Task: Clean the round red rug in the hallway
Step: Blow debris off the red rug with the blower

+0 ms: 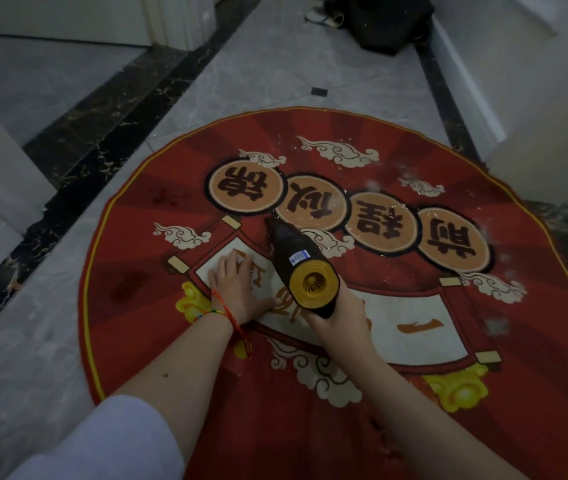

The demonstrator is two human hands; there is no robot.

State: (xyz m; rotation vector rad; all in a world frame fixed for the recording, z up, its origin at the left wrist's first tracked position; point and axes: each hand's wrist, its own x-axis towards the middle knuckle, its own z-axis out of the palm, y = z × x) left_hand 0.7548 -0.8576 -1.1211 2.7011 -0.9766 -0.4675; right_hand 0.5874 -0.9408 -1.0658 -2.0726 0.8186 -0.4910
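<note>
Gripping a handheld vacuum (298, 263), right hand (336, 315) has the nozzle tip on the round red rug (483, 427), aimed at 11 o'clock. Left hand (237, 289) lies flat, fingers straight, pressing the rug's white scroll panel (424, 327). Rug covers the grey tiled floor (258, 81); pale debris specks sit toward 1 o'clock.

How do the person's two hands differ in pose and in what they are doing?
The left hand lies flat, fingers spread, pressing the round red rug; the right hand curls round a black handheld vacuum with a yellow end, raised off the rug. Both are bare, over the rug's white scroll.
</note>
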